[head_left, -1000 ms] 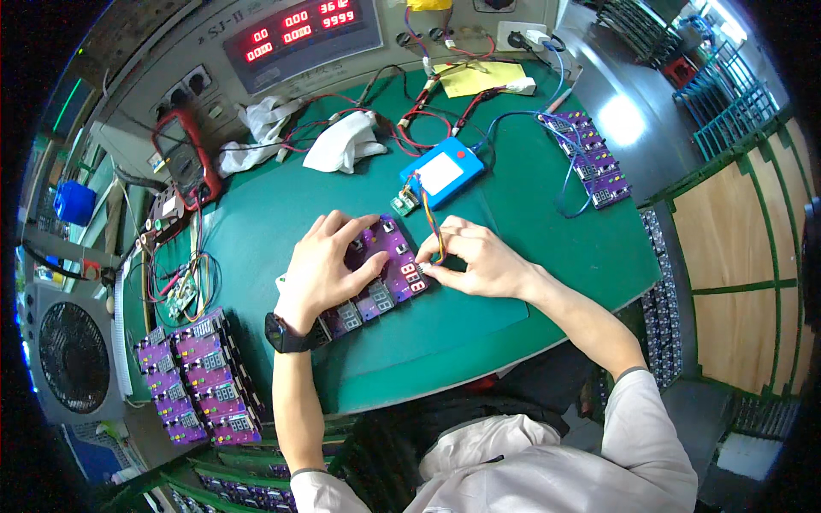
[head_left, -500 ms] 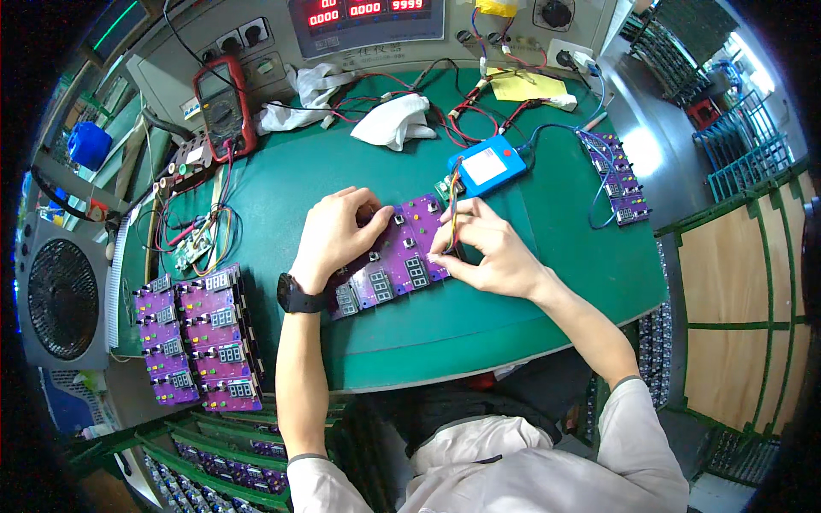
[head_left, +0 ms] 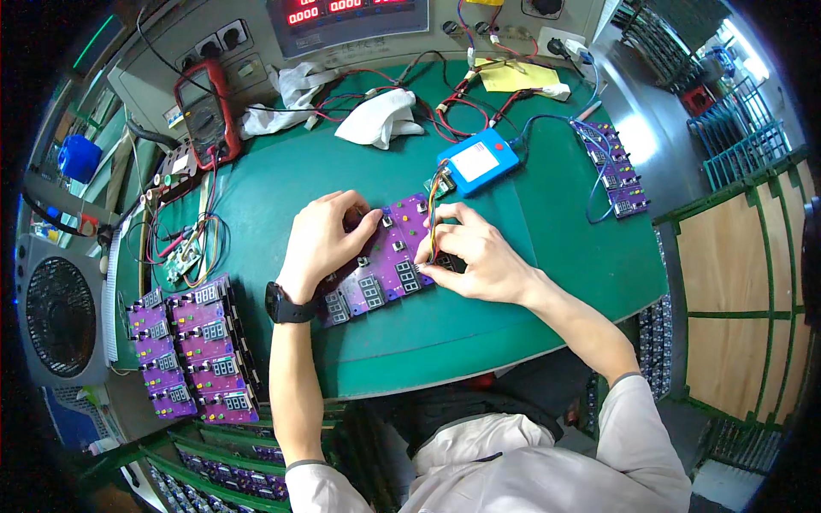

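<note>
A purple circuit board panel [head_left: 400,244] with several digit displays and small push buttons lies tilted on the green mat [head_left: 445,338]. My left hand [head_left: 325,239] is closed on its left part, thumb on top and fingers curled at the far edge. Over the right part of the board, my right hand [head_left: 486,261] pinches the lower end of a multicoloured wire bundle [head_left: 434,214]; the fingers hide the tip. These wires lead up to a blue box [head_left: 481,164] with a red button, just beyond the board.
Stacked purple boards [head_left: 214,355] stand at the left, below a red multimeter [head_left: 205,120] and loose leads. White cloth [head_left: 382,120] and a yellow paper [head_left: 516,77] lie at the back. More purple boards [head_left: 610,171] rest at the right edge under a blue cable.
The whole view has shifted a little, moving the scene left in the picture. Both hands keep about the same places on the board and the wires.
</note>
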The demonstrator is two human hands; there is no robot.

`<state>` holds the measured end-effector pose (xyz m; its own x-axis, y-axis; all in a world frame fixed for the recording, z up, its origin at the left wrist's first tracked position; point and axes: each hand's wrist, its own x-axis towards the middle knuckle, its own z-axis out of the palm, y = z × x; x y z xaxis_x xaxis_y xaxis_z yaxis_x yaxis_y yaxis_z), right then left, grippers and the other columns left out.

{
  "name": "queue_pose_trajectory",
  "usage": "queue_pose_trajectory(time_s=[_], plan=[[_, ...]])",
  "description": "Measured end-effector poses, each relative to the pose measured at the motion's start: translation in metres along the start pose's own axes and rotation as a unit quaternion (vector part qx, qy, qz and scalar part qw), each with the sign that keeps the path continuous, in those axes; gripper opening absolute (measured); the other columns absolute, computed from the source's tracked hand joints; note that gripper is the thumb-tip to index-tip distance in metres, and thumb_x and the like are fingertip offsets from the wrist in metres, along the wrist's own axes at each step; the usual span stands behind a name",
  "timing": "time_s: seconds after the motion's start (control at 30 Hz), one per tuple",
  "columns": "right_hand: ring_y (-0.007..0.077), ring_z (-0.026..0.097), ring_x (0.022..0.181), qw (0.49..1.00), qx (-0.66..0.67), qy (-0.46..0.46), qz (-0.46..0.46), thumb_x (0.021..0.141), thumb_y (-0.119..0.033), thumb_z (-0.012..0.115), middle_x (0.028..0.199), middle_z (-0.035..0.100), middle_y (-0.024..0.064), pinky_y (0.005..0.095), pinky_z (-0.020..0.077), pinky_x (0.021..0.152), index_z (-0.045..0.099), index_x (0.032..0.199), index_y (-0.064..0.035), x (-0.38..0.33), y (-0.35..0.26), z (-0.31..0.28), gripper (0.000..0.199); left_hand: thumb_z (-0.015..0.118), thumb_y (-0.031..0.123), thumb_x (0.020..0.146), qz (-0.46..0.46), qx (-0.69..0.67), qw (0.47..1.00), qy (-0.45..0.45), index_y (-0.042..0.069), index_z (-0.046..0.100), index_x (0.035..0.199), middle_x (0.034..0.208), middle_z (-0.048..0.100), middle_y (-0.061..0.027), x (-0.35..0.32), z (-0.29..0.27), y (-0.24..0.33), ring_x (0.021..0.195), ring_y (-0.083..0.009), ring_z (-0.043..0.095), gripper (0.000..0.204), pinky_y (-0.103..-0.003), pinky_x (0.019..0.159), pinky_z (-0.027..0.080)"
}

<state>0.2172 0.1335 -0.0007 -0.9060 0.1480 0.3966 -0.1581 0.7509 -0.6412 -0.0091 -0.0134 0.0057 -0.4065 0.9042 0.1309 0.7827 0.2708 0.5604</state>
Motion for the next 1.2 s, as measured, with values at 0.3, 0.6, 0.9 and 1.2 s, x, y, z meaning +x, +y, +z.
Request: queue_pose_trajectory(time_s=[0.3,0.6,0.9,1.2], plan=[[0.0307,0.063,0.12,0.999,-0.03,0.017,-0.02,0.082,-0.007,0.087,0.102,0.076,0.002,0.0454,0.0536,0.104,0.078,0.098,-0.0093,-0.0003,-0.0022,0.0026,0.019,0.073,0.038,0.097,0.009,0.006,1.0,-0.001,0.004,0.074,0.092,0.087,0.075,-0.016,0.0006,0.0001,-0.0001,0.082,-0.0356,0.073,0.034,-0.045,0.075,0.057],[0.0315,0.063,0.12,0.999,-0.042,0.01,-0.023,0.081,-0.007,0.086,0.102,0.076,0.003,0.0462,0.0517,0.107,0.077,0.1,-0.0082,-0.0006,-0.0023,0.003,0.02,0.073,0.038,0.097,0.009,0.01,1.0,0.002,0.005,0.074,0.092,0.087,0.074,-0.0163,0.0004,0.001,-0.0006,0.084,-0.0361,0.073,0.034,-0.046,0.077,0.057],[0.0317,0.064,0.119,0.998,-0.055,0.014,-0.025,0.082,-0.009,0.085,0.1,0.076,0.0029,0.0466,0.0505,0.107,0.076,0.095,-0.008,-0.0006,-0.0025,-0.0014,0.016,0.074,0.037,0.097,0.007,-0.001,1.0,-0.001,0.004,0.074,0.092,0.087,0.075,-0.0158,0.0034,0.0011,0.0037,0.085,-0.0357,0.074,0.033,-0.046,0.078,0.057],[0.0287,0.064,0.119,0.997,-0.058,0.017,-0.038,0.084,-0.012,0.085,0.102,0.074,0.0022,0.047,0.0495,0.108,0.075,0.096,-0.0088,-0.0014,-0.0041,0.0049,0.015,0.077,0.034,0.095,-0.007,0.007,1.0,0.006,0.004,0.074,0.092,0.084,0.074,-0.0141,-0.0013,-0.0008,0.0063,0.08,-0.0322,0.073,0.03,-0.043,0.074,0.057]])
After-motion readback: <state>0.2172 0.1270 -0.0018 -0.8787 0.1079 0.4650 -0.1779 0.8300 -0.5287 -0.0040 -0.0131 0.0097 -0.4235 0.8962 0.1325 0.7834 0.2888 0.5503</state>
